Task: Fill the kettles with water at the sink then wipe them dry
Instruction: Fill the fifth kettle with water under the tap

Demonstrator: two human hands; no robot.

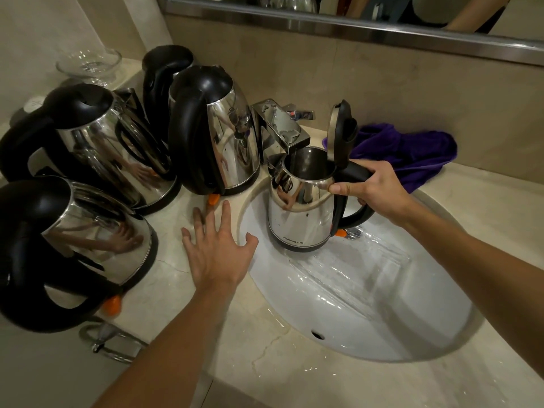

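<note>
1. Kettle at centre frame: your right hand is wrapped around its black handle, thumb along the top, holding it over the sink with its mouth under the tap. Its lid stands hinged open.
2. Left hand, just left of the basin: fingers straight and spread, palm down on the countertop, gripping nothing.
3. Filling, as judged: water shows in the basin, but you cannot tell whether a stream is entering the kettle or how full it is.
4. Other kettles at left: four stand with lids down, one at lower left, one at mid left, one beside the tap, and a darker one behind. Whether any holds water is hidden.
5. Purple cloth, right of the tap, lies bunched and apart from both hands; wiping appears not yet begun.
</note>
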